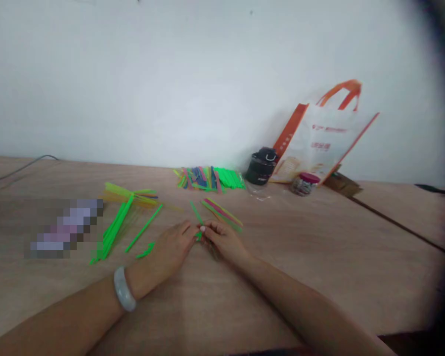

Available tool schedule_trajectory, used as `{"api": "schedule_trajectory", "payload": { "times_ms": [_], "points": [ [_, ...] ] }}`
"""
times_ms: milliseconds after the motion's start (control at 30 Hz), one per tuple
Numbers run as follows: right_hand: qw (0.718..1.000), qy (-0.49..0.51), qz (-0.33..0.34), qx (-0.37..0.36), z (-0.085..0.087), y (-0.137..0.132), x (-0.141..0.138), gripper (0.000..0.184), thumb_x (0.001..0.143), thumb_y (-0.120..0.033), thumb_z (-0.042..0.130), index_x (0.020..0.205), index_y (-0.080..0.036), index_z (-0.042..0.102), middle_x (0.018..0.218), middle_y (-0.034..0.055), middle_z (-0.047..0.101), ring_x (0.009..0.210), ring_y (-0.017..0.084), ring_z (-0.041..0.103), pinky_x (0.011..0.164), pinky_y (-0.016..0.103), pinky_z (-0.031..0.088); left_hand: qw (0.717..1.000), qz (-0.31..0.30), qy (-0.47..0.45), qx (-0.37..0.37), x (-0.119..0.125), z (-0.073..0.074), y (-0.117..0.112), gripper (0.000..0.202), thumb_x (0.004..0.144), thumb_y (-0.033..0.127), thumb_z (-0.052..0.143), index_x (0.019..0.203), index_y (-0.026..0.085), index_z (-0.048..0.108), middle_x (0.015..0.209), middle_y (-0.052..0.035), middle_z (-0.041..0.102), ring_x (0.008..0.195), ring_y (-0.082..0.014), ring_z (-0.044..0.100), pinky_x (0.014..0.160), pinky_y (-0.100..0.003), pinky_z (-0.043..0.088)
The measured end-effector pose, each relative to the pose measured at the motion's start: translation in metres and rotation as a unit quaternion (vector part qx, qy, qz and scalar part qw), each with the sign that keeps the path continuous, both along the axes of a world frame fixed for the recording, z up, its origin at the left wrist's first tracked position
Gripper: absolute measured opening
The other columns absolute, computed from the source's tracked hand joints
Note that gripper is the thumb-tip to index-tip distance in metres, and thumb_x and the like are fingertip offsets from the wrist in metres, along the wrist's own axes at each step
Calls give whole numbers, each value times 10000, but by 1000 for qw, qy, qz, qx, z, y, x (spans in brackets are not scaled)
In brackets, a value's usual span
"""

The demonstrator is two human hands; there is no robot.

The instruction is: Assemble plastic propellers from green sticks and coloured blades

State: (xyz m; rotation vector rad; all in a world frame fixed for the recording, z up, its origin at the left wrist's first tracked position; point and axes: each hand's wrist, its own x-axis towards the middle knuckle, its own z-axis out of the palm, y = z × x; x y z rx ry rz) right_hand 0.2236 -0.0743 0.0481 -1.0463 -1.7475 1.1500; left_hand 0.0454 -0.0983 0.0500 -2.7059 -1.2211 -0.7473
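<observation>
My left hand [173,248] and my right hand [227,243] meet over the middle of the table, fingers closed in pinches around a thin green plastic strip [196,211]. One end of the strip sticks up and away from the fingertips; a short green bit shows between the hands, the rest is hidden. Beside my left wrist lie small green pieces [145,251]. Further left are a single green strip [144,228] and a bundle of long green strips [115,228]. Pink and yellow strips [222,211] lie just beyond my right hand.
Yellow strips [114,193] lie crosswise at the left, near a pixelated object [66,228]. Packs of coloured strips [211,178] rest toward the wall. A black bottle [261,167], a red-lidded jar [304,184] and an orange-white bag [322,138] stand at the back right.
</observation>
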Motion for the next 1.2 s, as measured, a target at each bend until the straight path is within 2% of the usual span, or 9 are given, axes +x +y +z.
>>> {"api": "schedule_trajectory", "payload": {
  "times_ms": [233,600,733,900,1067,1133,1200],
  "points": [
    [999,-15,-20,30,6,-8,-7,242,809,-364,524,633,-199,515,595,-22,481,574,119,434,551,241,355,999,33,24,2,2,3,-1,159,917,167,398,900,171,556,840,-38,574,781,-172,558,706,-313,493],
    [998,-54,-29,31,7,-10,-7,244,821,-327,491,608,-209,473,549,-33,435,551,122,409,533,244,334,999,22,39,19,5,2,-2,190,927,146,356,890,159,543,823,-48,565,755,-171,555,684,-307,489],
    [996,-59,-32,53,11,-8,-6,238,814,-321,495,606,-206,476,578,-28,447,574,126,422,564,252,350,999,24,23,-10,5,4,-2,198,930,163,354,901,164,550,836,-48,583,755,-175,564,685,-312,487],
    [996,-48,-27,67,13,-5,-5,231,822,-363,493,656,-209,535,644,-3,512,640,145,482,613,266,387,995,24,-64,-77,5,12,-2,177,922,202,395,932,171,569,900,-49,629,817,-174,584,754,-315,479],
    [998,-39,-25,53,10,3,1,278,817,-426,509,671,-195,560,619,-13,505,594,127,462,555,242,368,982,16,-129,-135,4,18,-1,170,912,207,426,882,176,591,888,-35,650,818,-162,589,763,-293,464],
    [998,-15,-54,37,10,11,8,295,817,-449,500,697,-188,567,596,-24,487,550,112,441,526,229,353,983,33,-122,-136,3,17,-1,203,920,222,411,838,173,591,838,-33,643,773,-161,584,723,-288,464],
    [989,6,-144,24,11,20,18,323,826,-461,462,729,-177,579,562,-33,461,507,110,420,495,231,339,987,46,-94,-119,3,13,-2,238,928,243,392,816,171,589,806,-36,627,744,-165,574,696,-292,465]
  ]
}}
